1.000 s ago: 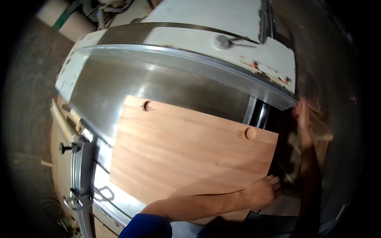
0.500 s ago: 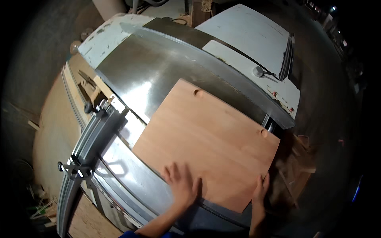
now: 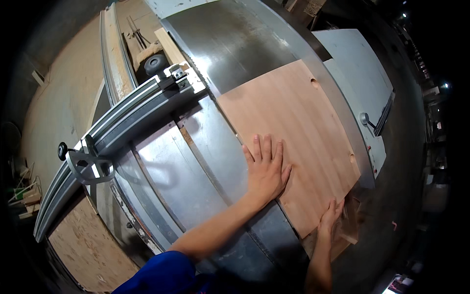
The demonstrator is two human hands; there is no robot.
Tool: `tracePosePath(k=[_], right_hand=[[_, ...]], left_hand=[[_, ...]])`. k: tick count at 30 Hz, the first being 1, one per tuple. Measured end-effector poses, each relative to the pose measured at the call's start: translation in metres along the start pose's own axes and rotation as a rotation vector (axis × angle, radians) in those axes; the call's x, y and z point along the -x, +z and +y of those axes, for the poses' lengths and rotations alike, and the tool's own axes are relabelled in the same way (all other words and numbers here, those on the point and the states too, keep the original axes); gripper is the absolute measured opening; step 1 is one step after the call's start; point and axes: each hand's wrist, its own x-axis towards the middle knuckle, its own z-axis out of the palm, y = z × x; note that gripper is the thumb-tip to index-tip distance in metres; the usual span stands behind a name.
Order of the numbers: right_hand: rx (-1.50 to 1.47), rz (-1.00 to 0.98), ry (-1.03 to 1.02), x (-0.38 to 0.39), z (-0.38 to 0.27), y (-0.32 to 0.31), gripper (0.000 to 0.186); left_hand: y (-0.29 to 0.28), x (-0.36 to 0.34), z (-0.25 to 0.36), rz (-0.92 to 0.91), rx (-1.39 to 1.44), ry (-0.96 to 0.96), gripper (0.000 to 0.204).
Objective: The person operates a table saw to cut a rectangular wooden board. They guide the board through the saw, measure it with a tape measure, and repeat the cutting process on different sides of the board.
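A rectangular plywood board point(image 3: 298, 117) with two round holes near its right edge lies on the steel machine table point(image 3: 245, 49), alongside a long metal fence point(image 3: 345, 112). My left hand point(image 3: 264, 174) rests on the board's left side, fingers spread and pointing away from me. My right hand point(image 3: 329, 218) grips the near right edge of the board, its fingers partly hidden. A small toothed strip point(image 3: 195, 66) shows beyond the board's far left corner.
An aluminium crosscut fence point(image 3: 125, 120) with black knobs and a bracket point(image 3: 90, 166) crosses at left. A chipboard panel point(image 3: 90, 242) is at lower left, a white side table point(image 3: 362, 59) at upper right, scrap wood point(image 3: 27, 201) by the floor at far left.
My left hand has moved from the near edge to spread on the board, and my right hand from the fence's end to the board. The view has turned; the board now sits against the fence.
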Motion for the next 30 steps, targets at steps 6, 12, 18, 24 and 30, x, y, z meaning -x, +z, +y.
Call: tracePosePath(k=[6, 12, 18, 24, 30], right_hand=[[0.123, 0.016, 0.024, 0.000, -0.011, 0.004, 0.059], [0.146, 0.013, 0.040, 0.011, -0.033, 0.024, 0.056], [0.064, -0.052, 0.040, -0.003, -0.015, 0.003, 0.058], [0.101, 0.022, 0.129, 0.002, -0.029, 0.020, 0.060], [0.369, 0.096, 0.049, -0.025, 0.010, -0.015, 0.067]], left_hand=[[0.003, -0.001, -0.005, 0.001, 0.043, -0.004, 0.077], [0.003, -0.001, -0.009, -0.011, 0.082, -0.015, 0.078], [0.008, -0.001, -0.013, 0.015, 0.169, -0.019, 0.078], [0.012, 0.001, -0.016, 0.011, 0.193, -0.022, 0.078], [0.010, 0.002, -0.016, 0.014, 0.198, -0.022, 0.077]])
